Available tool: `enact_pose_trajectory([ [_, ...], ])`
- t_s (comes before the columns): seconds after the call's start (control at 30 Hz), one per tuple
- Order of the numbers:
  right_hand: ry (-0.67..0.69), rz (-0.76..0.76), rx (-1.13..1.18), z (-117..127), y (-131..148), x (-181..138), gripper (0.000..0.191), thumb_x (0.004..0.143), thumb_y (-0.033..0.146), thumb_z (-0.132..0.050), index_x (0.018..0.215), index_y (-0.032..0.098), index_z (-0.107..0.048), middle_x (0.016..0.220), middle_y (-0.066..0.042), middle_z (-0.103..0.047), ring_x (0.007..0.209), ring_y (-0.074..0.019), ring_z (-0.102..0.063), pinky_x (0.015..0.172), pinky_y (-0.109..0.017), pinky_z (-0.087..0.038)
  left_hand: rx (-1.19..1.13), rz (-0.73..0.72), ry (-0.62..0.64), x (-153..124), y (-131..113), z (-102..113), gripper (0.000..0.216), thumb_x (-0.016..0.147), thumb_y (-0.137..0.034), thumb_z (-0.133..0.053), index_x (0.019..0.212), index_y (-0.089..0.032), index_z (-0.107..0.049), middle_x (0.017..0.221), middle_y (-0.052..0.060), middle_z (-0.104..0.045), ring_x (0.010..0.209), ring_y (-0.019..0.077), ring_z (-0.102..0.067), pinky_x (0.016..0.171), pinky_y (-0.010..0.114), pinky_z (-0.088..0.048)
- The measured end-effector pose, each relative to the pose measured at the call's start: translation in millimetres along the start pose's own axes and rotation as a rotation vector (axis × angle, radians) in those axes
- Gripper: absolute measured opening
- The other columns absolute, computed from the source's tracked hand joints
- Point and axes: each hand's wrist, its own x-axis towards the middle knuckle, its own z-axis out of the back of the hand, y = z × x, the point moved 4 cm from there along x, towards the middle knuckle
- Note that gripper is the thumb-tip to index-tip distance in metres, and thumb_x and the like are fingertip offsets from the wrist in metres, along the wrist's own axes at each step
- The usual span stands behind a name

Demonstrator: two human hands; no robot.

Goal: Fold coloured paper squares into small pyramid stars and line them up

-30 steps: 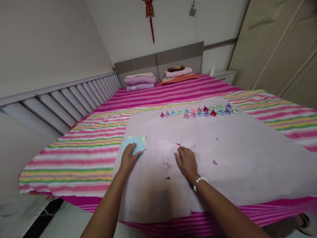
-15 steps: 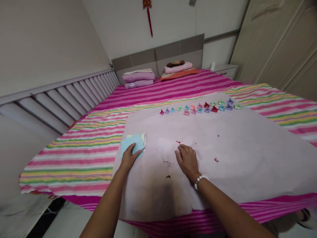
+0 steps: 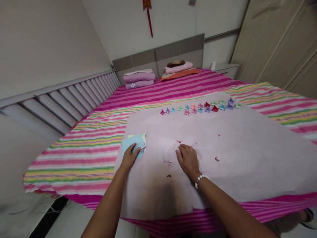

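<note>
My left hand (image 3: 129, 157) rests with its fingers stretched flat on a small stack of paper squares (image 3: 133, 142), light blue on top, at the left edge of a large pale pink paper sheet (image 3: 223, 172). My right hand (image 3: 188, 159), with a white bead bracelet at the wrist, lies palm down and open on the sheet near its middle. It holds nothing. Several small folded paper shapes (image 3: 201, 107) in many colours stand in a row at the sheet's far side. Tiny red paper scraps (image 3: 217, 159) lie around my right hand.
The sheet covers a bed with a pink and multicolour striped cover (image 3: 81, 155). Folded pink blankets (image 3: 139, 79) and a pillow pile (image 3: 178, 69) sit by the grey headboard. A slatted rail (image 3: 61, 102) runs along the left; a wardrobe (image 3: 279, 43) stands at the right.
Both hands have stayed where they were on the paper. Only the camera view has shifted slightly.
</note>
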Motion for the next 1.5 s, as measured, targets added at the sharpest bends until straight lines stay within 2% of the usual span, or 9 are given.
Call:
enact_pose_trajectory([
  [0.2,-0.004,0.003,0.002,1,1,0,0.027,0.095,0.031,-0.042,0.104,0.016,-0.064,0.109,-0.014,-0.066,0.101,-0.0271,-0.054,0.086,-0.04,-0.039,0.004,0.016,0.001,-1,-1,-1,0.052,0.075,-0.044,-0.069,0.119,-0.017,-0.063,0.125,0.012,-0.065,0.118,0.0288,-0.059,0.104,0.045,-0.043],
  [0.5,0.006,-0.007,0.008,1,0,1,0.026,0.095,0.03,-0.043,0.102,0.015,-0.064,0.109,-0.014,-0.066,0.101,-0.0272,-0.054,0.087,-0.04,-0.039,0.022,0.012,0.015,-1,-1,1,0.044,0.082,-0.042,-0.06,0.119,-0.017,-0.063,0.126,0.011,-0.064,0.121,0.026,-0.057,0.106,0.042,-0.042],
  [0.67,0.0,-0.003,0.008,1,0,1,0.027,0.095,0.03,-0.042,0.102,0.015,-0.064,0.108,-0.014,-0.066,0.101,-0.0267,-0.054,0.087,-0.039,-0.038,0.083,0.045,0.011,1,-7,0,0.059,0.079,-0.048,-0.063,0.123,-0.009,-0.059,0.129,0.019,-0.061,0.12,0.0311,-0.057,0.103,0.043,-0.044],
  [0.77,0.005,-0.006,0.002,2,0,1,0.028,0.095,0.03,-0.042,0.101,0.014,-0.064,0.108,-0.014,-0.066,0.101,-0.0268,-0.054,0.087,-0.039,-0.038,0.124,0.044,0.018,3,-14,-4,0.068,0.073,-0.051,-0.07,0.125,-0.01,-0.058,0.129,0.019,-0.061,0.119,0.0335,-0.057,0.102,0.045,-0.044],
  [1.23,-0.024,0.01,0.008,1,0,0,0.024,0.095,0.029,-0.044,0.099,0.015,-0.063,0.107,-0.013,-0.067,0.099,-0.0263,-0.055,0.085,-0.039,-0.039,0.15,0.04,0.08,2,-9,-5,0.051,0.084,-0.044,-0.057,0.125,-0.014,-0.058,0.132,0.013,-0.061,0.123,0.027,-0.055,0.105,0.038,-0.041],
  [1.5,-0.019,0.005,0.001,1,0,0,0.024,0.095,0.029,-0.045,0.098,0.015,-0.063,0.107,-0.012,-0.067,0.098,-0.0267,-0.055,0.084,-0.039,-0.039,0.205,0.055,0.111,2,-18,-3,0.041,0.085,-0.037,-0.054,0.12,-0.016,-0.062,0.129,0.009,-0.063,0.121,0.0217,-0.057,0.103,0.031,-0.042],
])
